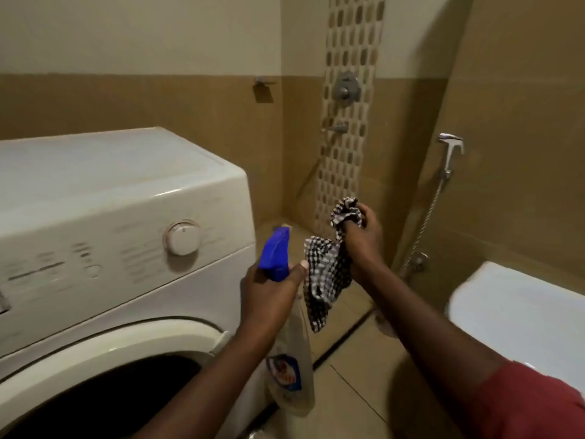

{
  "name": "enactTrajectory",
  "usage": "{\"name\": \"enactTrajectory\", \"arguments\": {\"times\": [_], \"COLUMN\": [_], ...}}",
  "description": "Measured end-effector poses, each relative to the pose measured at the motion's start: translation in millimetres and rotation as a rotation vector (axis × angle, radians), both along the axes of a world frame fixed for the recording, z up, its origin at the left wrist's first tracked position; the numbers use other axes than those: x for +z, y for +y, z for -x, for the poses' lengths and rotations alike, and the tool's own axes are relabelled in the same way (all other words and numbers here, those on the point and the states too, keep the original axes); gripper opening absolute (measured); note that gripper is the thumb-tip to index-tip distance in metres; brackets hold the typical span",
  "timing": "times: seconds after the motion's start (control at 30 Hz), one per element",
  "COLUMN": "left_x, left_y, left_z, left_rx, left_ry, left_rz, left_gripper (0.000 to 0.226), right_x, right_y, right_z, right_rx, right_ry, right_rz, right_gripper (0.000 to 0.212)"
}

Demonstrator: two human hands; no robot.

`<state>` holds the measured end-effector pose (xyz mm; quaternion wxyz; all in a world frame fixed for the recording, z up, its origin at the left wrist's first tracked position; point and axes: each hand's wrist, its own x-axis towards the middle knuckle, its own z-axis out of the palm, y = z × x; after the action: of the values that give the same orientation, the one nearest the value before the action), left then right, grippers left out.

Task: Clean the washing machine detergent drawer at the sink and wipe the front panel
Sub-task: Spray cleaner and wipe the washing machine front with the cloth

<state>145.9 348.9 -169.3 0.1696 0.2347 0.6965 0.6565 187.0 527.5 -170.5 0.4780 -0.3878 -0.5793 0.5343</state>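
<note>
A white front-loading washing machine [104, 198] fills the left, with a round dial [183, 238] on its front panel [79, 264] and its dark door opening below. My left hand [269, 296] grips a clear spray bottle [292, 369] by its blue trigger head [274, 252], just right of the panel. My right hand [362, 236] holds a black-and-white checked cloth [326, 274], which hangs down beside the bottle. The detergent drawer slot shows only as a dark sliver at the far left edge [3, 301].
A white toilet [519, 315] stands at the right with a hand sprayer [451, 147] and hose on the wall above. Shower fittings [346, 88] sit on the mosaic strip at the back. Tiled floor with a drain channel [342, 340] runs between machine and toilet.
</note>
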Motion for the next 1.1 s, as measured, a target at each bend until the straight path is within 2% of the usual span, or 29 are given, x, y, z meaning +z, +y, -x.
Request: {"name": "enactTrajectory", "arguments": {"times": [0.27, 0.43, 0.63, 0.8, 0.93, 1.1], "left_x": [69.9, 137.7, 204.6, 210.7, 184.5, 132.5], "left_y": [38.3, 56.8, 73.8, 112.2, 147.6, 220.3], "left_z": [-85.0, -120.8, -184.4, -232.8, -267.1, -304.6], "left_rx": [-0.168, -0.225, -0.414, -0.485, -0.452, -0.404], "left_ry": [0.002, -0.065, -0.022, -0.1, -0.177, -0.125], "left_rz": [0.087, 0.101, 0.12, 0.128, 0.144, 0.234], "left_gripper": [0.022, 0.021, 0.019, 0.017, 0.024, 0.031], "right_x": [90.5, 168.6, 235.4, 217.9, 183.3, 136.0], "right_y": [23.6, 18.3, 18.3, 38.5, 72.2, 143.3], "right_z": [-138.0, -227.0, -323.3, -379.0, -408.3, -421.8], "right_rx": [-0.194, -0.353, -0.515, -0.513, -0.511, -0.45], "right_ry": [-0.018, -0.159, -0.302, -0.362, -0.352, -0.372], "right_rz": [0.094, 0.044, 0.028, 0.112, 0.215, 0.287], "right_gripper": [0.044, 0.045, 0.049, 0.047, 0.047, 0.045]}}
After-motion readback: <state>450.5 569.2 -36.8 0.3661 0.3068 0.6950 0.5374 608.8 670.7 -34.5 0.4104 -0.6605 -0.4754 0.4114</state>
